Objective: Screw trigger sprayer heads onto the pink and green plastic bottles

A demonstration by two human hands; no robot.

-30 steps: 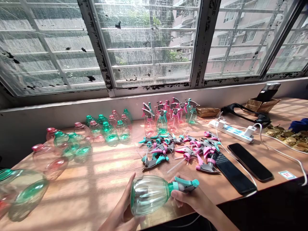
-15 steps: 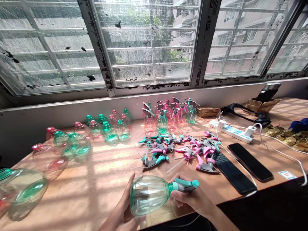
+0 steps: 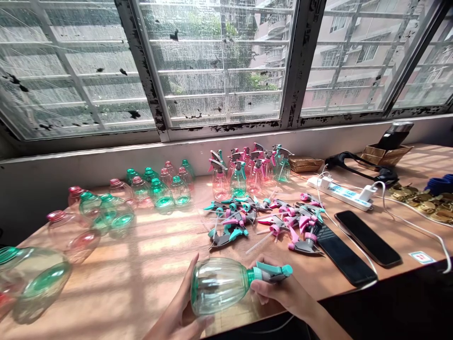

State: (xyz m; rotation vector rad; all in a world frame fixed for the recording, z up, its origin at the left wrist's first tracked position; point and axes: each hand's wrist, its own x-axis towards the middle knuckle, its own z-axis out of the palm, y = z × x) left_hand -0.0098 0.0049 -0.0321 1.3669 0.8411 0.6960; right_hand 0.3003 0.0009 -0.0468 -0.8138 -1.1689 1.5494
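A clear green spray bottle [image 3: 219,285] lies sideways between my hands above the table's front edge, its teal and grey trigger head [image 3: 271,272] pointing right. My left hand [image 3: 186,302] cups the bottle's base, with the thumb below and fingers behind. My right hand [image 3: 274,288] is closed around the neck and the trigger head's collar. Just beyond lies a heap of loose spray heads [image 3: 230,233], teal, pink and grey, with thin tubes. Behind them stand several pink and green bottles [image 3: 255,182] fitted with spray heads.
Several open-necked bottles [image 3: 161,193] stand at the left on the wooden table [image 3: 159,255]. At the right lie two phones [image 3: 368,238], a white power strip [image 3: 341,192] with cables, a black strap [image 3: 361,163] and gold-coloured pieces [image 3: 406,198]. Windows rise behind the table.
The bottle has turned or tilted very slightly in my hands, and my left thumb has shifted a little. Everything else stays where it was.
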